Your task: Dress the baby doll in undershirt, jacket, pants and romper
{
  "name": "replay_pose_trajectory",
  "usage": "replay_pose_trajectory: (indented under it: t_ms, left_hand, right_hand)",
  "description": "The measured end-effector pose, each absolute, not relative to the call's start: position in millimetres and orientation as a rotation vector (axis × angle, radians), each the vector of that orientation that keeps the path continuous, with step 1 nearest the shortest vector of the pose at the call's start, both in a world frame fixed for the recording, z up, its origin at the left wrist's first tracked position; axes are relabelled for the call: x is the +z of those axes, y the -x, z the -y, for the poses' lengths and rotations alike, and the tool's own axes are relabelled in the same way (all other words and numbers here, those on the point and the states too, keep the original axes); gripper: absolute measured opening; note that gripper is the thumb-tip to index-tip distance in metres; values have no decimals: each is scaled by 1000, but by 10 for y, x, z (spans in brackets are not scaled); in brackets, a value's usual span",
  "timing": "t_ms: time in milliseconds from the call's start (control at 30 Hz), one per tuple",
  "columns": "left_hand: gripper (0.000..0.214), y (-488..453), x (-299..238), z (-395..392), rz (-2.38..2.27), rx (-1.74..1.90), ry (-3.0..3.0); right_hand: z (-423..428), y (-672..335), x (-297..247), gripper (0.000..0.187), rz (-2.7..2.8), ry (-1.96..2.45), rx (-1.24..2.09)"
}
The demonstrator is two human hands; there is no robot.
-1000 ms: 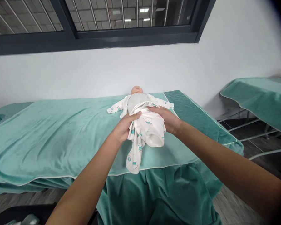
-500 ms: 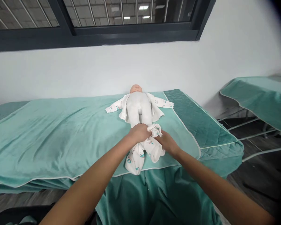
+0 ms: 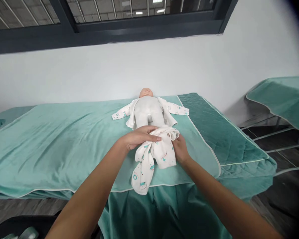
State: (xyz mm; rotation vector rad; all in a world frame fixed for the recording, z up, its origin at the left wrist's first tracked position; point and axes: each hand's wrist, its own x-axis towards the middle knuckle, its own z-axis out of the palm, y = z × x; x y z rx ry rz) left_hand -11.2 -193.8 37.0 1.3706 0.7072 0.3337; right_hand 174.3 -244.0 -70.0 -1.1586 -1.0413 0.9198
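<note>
A baby doll (image 3: 148, 108) lies on its back on the bed, head toward the wall, with its arms inside an open white printed jacket (image 3: 174, 108). Between my hands are white baby pants (image 3: 164, 154) with a small coloured print, bunched at the waist over the doll's lower legs. My left hand (image 3: 141, 136) grips the waistband from the left, thumb on top of the cloth. On the other side my right hand (image 3: 180, 149) holds the waistband edge, its fingers partly behind the fabric. One pant leg hangs toward me. The doll's feet are hidden by the cloth.
A light green blanket (image 3: 64, 146) with white piping covers the bed, over a darker quilted cover (image 3: 214, 132). Behind stands a white wall (image 3: 102, 73) below a dark window frame (image 3: 139, 30). At right is another green-covered bed (image 3: 286, 96) with metal rails.
The pants' waistband, earlier a tight bunch, is now spread wider and higher on the doll's legs. My left hand has opened its grip somewhat and shifted left; the view has tilted slightly.
</note>
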Motion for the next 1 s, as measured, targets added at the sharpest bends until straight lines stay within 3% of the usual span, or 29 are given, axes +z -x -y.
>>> replay_pose_trajectory:
  t_ms: [500, 633, 800, 867, 1000]
  left_hand:
    - [21, -114, 206, 1177, -957, 831, -1806]
    - [19, 17, 58, 1113, -974, 926, -1694]
    - [27, 251, -200, 1096, -670, 1007, -1417]
    - [31, 282, -291, 1074, -576, 1074, -1327]
    - [30, 276, -399, 1039, -485, 1158, -1197]
  right_hand:
    - [1564, -1930, -694, 11, 1185, 1384, 550]
    - [1515, -1955, -737, 15, 1301, 1409, 604]
    - [1614, -1929, -524, 25, 1599, 1175, 395]
    - [1606, -1884, -291, 32, 1805, 1110, 460]
    - [1427, -1670, 159, 36, 2106, 1147, 976]
